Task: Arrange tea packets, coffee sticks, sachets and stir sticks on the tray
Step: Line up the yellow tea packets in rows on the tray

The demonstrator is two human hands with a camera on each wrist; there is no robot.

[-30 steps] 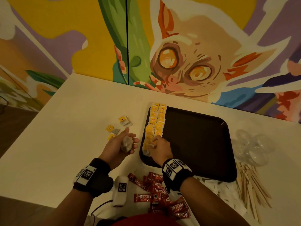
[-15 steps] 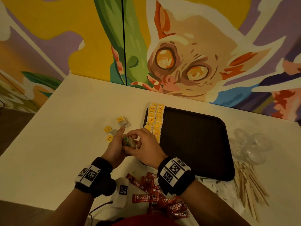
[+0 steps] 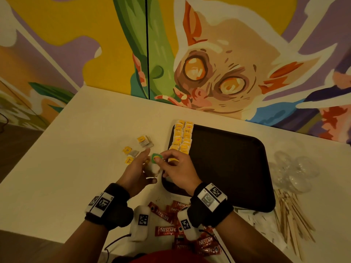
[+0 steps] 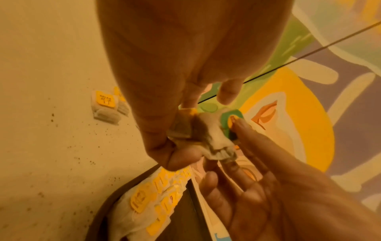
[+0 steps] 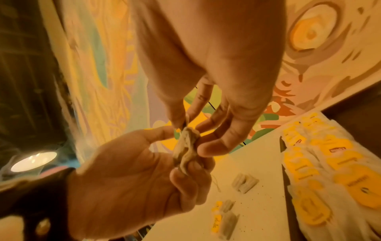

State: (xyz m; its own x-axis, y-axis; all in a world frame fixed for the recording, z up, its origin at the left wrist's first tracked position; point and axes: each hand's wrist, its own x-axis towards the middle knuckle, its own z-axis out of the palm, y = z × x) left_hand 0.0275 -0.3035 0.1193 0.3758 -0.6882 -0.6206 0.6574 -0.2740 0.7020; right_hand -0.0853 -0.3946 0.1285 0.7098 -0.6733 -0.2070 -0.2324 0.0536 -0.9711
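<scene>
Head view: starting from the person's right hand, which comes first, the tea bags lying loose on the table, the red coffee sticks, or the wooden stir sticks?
From the right hand:
1. Loose tea bags, on the table just left of the hands.
2. Red coffee sticks, near edge, between the wrists.
3. Wooden stir sticks, far right, beyond the tray.

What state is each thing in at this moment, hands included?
Left hand: holds a bunch of tea bags.
Right hand: pinches the green tag.
Held tea bags: bunched, off the table.
Green tag: between right fingertips.
Tray: tea bag rows along its left edge, rest bare.
Loose tea bags: on the table.
Coffee sticks: heaped, off tray.
Stir sticks: piled, off tray.
</scene>
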